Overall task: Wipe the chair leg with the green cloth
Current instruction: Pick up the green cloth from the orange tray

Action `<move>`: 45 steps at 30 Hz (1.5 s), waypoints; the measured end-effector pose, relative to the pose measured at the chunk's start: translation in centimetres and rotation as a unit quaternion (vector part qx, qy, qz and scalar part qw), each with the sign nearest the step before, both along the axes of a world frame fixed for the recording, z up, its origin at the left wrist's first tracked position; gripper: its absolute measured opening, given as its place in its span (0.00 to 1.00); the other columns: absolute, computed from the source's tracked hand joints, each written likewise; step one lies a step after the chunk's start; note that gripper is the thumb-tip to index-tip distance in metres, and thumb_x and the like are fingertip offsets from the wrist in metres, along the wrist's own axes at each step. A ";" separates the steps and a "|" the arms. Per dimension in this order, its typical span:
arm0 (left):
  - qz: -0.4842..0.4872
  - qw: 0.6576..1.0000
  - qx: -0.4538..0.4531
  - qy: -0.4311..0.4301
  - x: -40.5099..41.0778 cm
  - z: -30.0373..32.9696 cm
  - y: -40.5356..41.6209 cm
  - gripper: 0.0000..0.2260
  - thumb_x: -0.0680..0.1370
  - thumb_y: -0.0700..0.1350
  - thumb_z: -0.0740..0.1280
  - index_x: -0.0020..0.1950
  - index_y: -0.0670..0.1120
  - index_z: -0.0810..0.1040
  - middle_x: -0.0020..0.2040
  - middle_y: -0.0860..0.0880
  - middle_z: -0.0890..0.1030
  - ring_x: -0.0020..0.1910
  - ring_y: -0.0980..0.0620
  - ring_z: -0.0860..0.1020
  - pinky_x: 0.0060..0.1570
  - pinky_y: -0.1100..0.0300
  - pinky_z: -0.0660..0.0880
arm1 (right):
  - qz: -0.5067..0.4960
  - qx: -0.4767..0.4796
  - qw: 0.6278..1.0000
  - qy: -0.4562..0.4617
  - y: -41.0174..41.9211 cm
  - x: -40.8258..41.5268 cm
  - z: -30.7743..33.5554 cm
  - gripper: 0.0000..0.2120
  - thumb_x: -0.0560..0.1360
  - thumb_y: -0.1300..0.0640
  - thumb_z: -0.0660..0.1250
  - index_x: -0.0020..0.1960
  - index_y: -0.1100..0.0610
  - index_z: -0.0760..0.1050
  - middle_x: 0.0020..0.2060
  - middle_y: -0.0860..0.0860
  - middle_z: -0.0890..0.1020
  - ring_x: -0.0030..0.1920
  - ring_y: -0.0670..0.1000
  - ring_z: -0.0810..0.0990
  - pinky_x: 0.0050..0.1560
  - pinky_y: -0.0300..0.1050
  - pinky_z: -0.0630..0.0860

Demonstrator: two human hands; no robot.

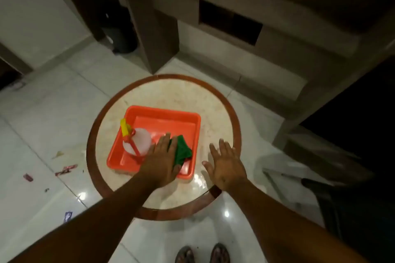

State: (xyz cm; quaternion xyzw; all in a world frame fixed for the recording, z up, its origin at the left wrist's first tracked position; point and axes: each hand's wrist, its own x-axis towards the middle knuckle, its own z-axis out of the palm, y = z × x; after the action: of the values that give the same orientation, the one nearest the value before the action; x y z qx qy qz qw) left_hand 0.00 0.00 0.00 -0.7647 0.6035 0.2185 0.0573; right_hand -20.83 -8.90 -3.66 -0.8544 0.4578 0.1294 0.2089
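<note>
The green cloth (182,151) lies crumpled in the near right part of an orange tray (162,111) on a round marble table (171,87). My left hand (162,161) lies flat over the cloth's left side with its fingers stretched out, not curled around it. My right hand (226,164) hovers open over the bare tabletop, to the right of the tray and apart from it. A dark, blurred chair (333,188) stands at the right edge; its legs are hard to make out.
A white spray bottle (139,141) with a red and yellow trigger stands in the tray's left side. Scraps of litter (64,170) lie on the tiled floor at left. Brown cabinets (235,49) and a dark bin (119,34) stand behind the table.
</note>
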 end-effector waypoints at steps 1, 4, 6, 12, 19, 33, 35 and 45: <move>-0.009 1.000 0.004 -0.003 0.6 -1.5 -0.6 0.43 0.79 0.60 0.63 0.85 0.45 0.43 0.86 0.39 0.47 0.85 0.38 0.49 0.82 0.41 0.52 | 0.005 -0.006 1.000 0.004 0.1 0.4 -1.6 0.35 0.84 0.36 0.46 0.85 0.52 0.46 0.84 0.59 0.47 0.84 0.59 0.44 0.82 0.56 0.42; -0.011 0.999 0.033 -0.002 2.0 -3.6 -2.2 0.49 0.76 0.62 0.67 0.85 0.48 0.41 0.85 0.37 0.43 0.84 0.35 0.48 0.81 0.40 0.54 | 0.000 -0.023 1.000 0.008 0.3 0.7 -5.7 0.34 0.85 0.37 0.45 0.85 0.52 0.43 0.84 0.60 0.44 0.84 0.59 0.42 0.82 0.56 0.41; -0.021 0.999 0.044 0.003 2.0 -5.6 -2.5 0.52 0.73 0.65 0.69 0.85 0.51 0.41 0.85 0.37 0.41 0.84 0.33 0.48 0.81 0.38 0.55 | 0.003 -0.042 0.999 0.014 1.4 0.8 -8.2 0.35 0.84 0.36 0.44 0.85 0.52 0.40 0.83 0.60 0.42 0.84 0.60 0.40 0.81 0.56 0.37; -0.017 1.000 0.024 0.007 2.0 -8.0 -4.2 0.54 0.67 0.68 0.72 0.85 0.55 0.46 0.85 0.39 0.45 0.81 0.33 0.54 0.74 0.34 0.65 | -0.006 -0.101 0.995 -0.005 1.9 0.7 -10.6 0.36 0.84 0.35 0.42 0.85 0.55 0.46 0.83 0.62 0.48 0.84 0.62 0.44 0.81 0.57 0.37; 0.036 0.999 -0.006 0.040 1.2 -6.8 -5.0 0.38 0.70 0.60 0.69 0.79 0.55 0.64 0.76 0.39 0.66 0.72 0.36 0.67 0.67 0.38 0.71 | -0.003 -0.094 0.996 -0.002 1.6 0.4 -10.5 0.36 0.84 0.36 0.43 0.85 0.55 0.44 0.83 0.61 0.46 0.84 0.61 0.43 0.80 0.57 0.36; 0.165 0.949 -0.224 0.145 -10.5 2.2 5.8 0.36 0.69 0.50 0.72 0.77 0.48 0.69 0.74 0.37 0.66 0.71 0.36 0.67 0.70 0.41 0.71 | 0.000 -0.051 0.999 0.014 8.4 -14.8 -5.4 0.35 0.83 0.34 0.41 0.85 0.49 0.41 0.84 0.57 0.42 0.84 0.59 0.40 0.76 0.50 0.32; 0.165 0.948 -0.212 0.172 -14.7 2.5 8.5 0.37 0.68 0.52 0.71 0.78 0.50 0.69 0.74 0.39 0.66 0.72 0.38 0.67 0.71 0.43 0.70 | -0.013 -0.038 0.999 0.004 10.4 -18.1 -5.0 0.37 0.80 0.33 0.37 0.84 0.49 0.40 0.84 0.57 0.42 0.84 0.58 0.41 0.76 0.50 0.33; 0.257 0.884 -0.149 0.360 -40.0 -4.4 19.7 0.35 0.69 0.35 0.76 0.76 0.45 0.72 0.69 0.43 0.70 0.65 0.49 0.71 0.61 0.77 0.66 | -0.060 -0.036 0.998 0.011 20.0 -39.2 -4.2 0.33 0.85 0.38 0.45 0.85 0.51 0.46 0.84 0.59 0.49 0.84 0.59 0.47 0.81 0.54 0.42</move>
State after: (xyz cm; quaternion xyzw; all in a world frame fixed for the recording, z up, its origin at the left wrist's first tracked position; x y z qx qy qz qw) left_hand -40.01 19.70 -4.44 -0.7611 0.3904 0.3935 -0.3368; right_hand -60.02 11.14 -7.81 -0.8310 0.5146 0.1100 0.1804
